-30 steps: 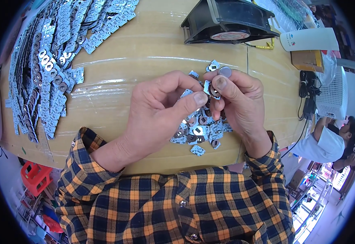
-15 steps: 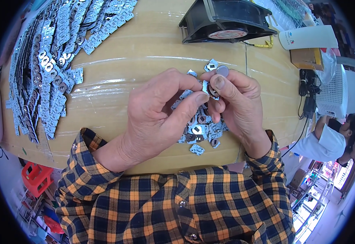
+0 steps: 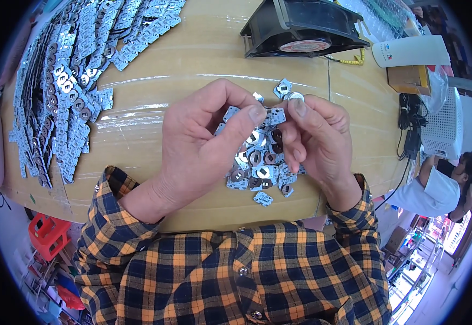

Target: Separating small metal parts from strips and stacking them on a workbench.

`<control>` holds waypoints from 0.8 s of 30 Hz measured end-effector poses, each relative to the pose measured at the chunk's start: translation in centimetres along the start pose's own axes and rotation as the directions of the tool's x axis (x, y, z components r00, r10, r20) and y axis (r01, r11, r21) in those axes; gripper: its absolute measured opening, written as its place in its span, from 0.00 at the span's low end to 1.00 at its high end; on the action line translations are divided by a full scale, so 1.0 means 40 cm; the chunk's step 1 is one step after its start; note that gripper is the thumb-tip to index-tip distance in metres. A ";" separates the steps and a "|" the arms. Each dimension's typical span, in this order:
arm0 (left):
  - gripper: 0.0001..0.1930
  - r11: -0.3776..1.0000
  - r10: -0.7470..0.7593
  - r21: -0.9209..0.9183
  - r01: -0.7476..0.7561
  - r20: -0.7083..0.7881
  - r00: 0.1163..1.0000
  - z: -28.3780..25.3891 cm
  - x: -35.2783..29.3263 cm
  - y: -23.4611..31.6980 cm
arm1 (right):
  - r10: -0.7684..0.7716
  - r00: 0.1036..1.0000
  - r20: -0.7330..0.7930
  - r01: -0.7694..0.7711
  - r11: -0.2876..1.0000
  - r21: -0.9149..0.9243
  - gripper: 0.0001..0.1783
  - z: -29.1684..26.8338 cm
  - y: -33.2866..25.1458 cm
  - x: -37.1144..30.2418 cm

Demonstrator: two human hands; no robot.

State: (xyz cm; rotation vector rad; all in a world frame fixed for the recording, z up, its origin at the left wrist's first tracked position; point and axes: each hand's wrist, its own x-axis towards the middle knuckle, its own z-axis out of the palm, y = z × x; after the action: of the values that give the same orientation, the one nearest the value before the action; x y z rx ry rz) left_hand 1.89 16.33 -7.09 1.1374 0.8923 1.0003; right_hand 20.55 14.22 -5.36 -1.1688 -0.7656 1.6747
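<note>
A white perforated basket (image 3: 440, 125) is being seen at the right of the table (image 3: 138, 138), its contents being hidden from this angle. Beside it a brown box (image 3: 404, 80) is being partly covered by a white cylinder (image 3: 411, 52) and a clear plastic bag (image 3: 437, 91). Black cables (image 3: 410, 111) are being kept near the basket's wall. Below the hands, a pile of small circuit boards (image 3: 255, 158) is being partly blocked from view (many are bearing round dark holders). Above it, a small board (image 3: 275, 116) is being pinched between thumb and forefinger of the left hand (image 3: 206, 132); a silver disc (image 3: 295, 98) is being pinched likewise by the right hand (image 3: 322, 127). Whether board and right fingers are touching cannot be told. Board strips (image 3: 79, 103) are being heaped at the left, and the far edge is being occupied by a black fan (image 3: 303, 31).
</note>
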 end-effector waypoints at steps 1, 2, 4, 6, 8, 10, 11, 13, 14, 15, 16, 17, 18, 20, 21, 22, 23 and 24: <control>0.04 1.000 -0.001 0.001 0.001 -0.002 1.000 0.003 -0.002 0.005 | -0.027 0.999 -0.028 0.025 0.997 -0.068 0.13 0.002 0.000 0.000; 0.05 0.997 -0.061 -0.046 0.060 -0.012 0.998 0.005 -0.003 0.013 | -0.025 0.999 -0.027 0.024 0.997 -0.067 0.13 0.005 0.002 0.000; 0.06 0.988 -0.122 -0.096 0.119 -0.018 0.992 0.003 -0.002 0.016 | -0.102 0.993 -0.060 0.087 0.973 -0.213 0.13 0.013 0.007 -0.002; 0.07 0.964 -0.201 -0.180 0.197 0.000 0.980 -0.003 0.000 0.013 | -0.142 0.988 -0.060 0.124 0.962 -0.242 0.13 0.015 0.012 -0.004; 0.07 0.956 -0.233 -0.186 0.228 -0.007 0.973 0.000 -0.001 0.011 | -0.179 0.982 -0.053 0.158 0.950 -0.269 0.14 0.017 0.019 -0.003; 0.08 0.947 -0.264 -0.194 0.257 -0.009 0.965 0.000 -0.001 0.009 | -0.202 0.978 -0.051 0.174 0.927 -0.333 0.13 0.019 0.022 -0.003; 0.07 0.943 -0.266 -0.201 0.265 0.023 0.964 -0.002 -0.001 0.006 | -0.202 0.978 -0.052 0.173 0.926 -0.334 0.13 0.020 0.022 -0.003; 0.07 0.939 -0.269 -0.207 0.274 0.053 0.962 -0.006 -0.001 0.002 | -0.211 0.973 -0.089 0.172 0.930 -0.324 0.13 0.021 0.020 -0.001; 0.06 0.962 -0.212 -0.161 0.220 0.068 0.975 -0.008 -0.001 0.001 | -0.209 0.974 -0.089 0.171 0.931 -0.323 0.13 0.017 0.018 0.002; 0.06 0.980 -0.155 -0.114 0.164 0.086 0.984 -0.009 -0.002 0.001 | -0.175 0.982 -0.077 0.143 0.940 -0.309 0.13 0.011 0.013 0.005; 0.06 0.980 -0.155 -0.114 0.165 0.088 0.984 -0.010 -0.003 -0.001 | -0.142 0.988 -0.066 0.117 0.948 -0.295 0.13 0.005 0.012 0.008; 0.07 0.994 -0.078 -0.076 0.085 0.082 0.994 -0.011 -0.006 -0.003 | -0.143 0.987 -0.067 0.117 0.948 -0.295 0.13 0.004 0.014 0.010; 0.08 0.999 -0.001 -0.037 0.004 0.080 0.997 -0.012 -0.008 -0.005 | -0.143 0.987 -0.078 0.115 0.951 -0.287 0.13 0.002 0.017 0.011; 0.10 0.994 0.104 0.027 -0.108 0.109 0.989 -0.018 -0.006 -0.016 | -0.143 0.986 -0.086 0.113 0.954 -0.279 0.13 0.001 0.019 0.010; 0.12 0.972 0.205 0.088 -0.219 0.143 0.968 -0.019 -0.005 -0.020 | -0.174 0.982 -0.072 0.147 0.947 -0.286 0.13 0.000 0.019 0.009; 0.12 0.972 0.205 0.087 -0.219 0.146 0.968 -0.019 -0.003 -0.017 | -0.207 0.977 -0.060 0.181 0.939 -0.292 0.12 -0.002 0.019 0.006; 0.12 0.952 0.239 0.149 -0.266 0.176 0.955 -0.019 -0.001 -0.012 | -0.208 0.976 -0.062 0.181 0.939 -0.292 0.12 -0.002 0.018 0.003; 0.12 0.927 0.270 0.209 -0.312 0.208 0.940 -0.017 0.001 -0.009 | -0.232 0.970 -0.065 0.201 0.926 -0.318 0.11 0.000 0.018 -0.001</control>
State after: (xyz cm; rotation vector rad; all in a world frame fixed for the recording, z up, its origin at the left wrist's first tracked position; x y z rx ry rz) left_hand 1.31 16.53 -7.58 1.5754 0.7262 1.0309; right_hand 20.32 13.90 -5.95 -1.3197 -1.0806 1.3322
